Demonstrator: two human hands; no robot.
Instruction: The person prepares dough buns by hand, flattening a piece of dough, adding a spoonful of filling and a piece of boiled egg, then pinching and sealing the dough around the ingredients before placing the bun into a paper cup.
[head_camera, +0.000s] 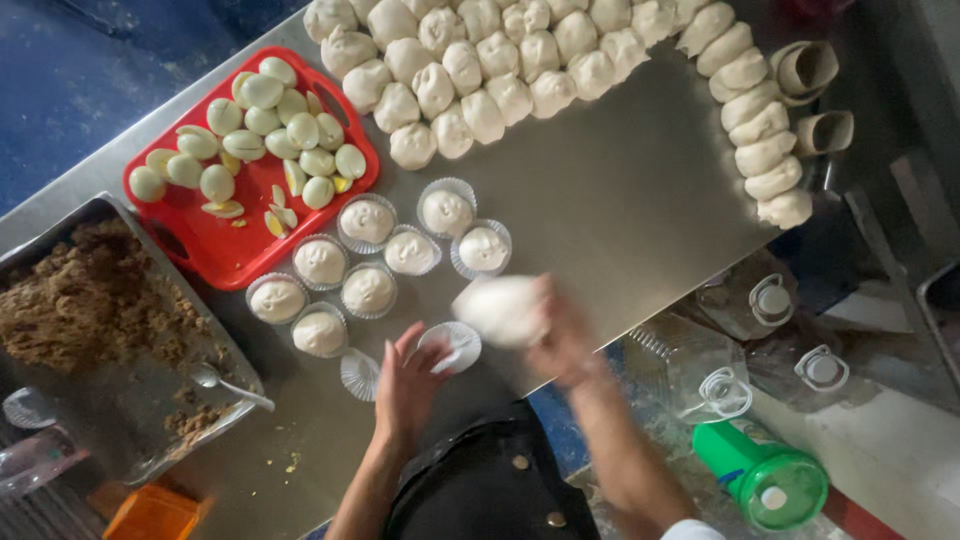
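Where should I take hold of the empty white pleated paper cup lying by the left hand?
Pinch the white pleated paper cup by its thin fluted rim, coming from above on the near side beside the left hand; its mouth faces up and the walls look flimsy.

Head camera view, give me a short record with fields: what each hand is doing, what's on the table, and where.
left hand: open, fingertips on an empty paper cup
right hand: gripping a filled dough bun, blurred
finished buns in cups: cluster beside the hands
dough balls: rows along the far edge and right side
red tray: peeled eggs, some cut
metal pan: brown filling with a spoon
surface: steel table
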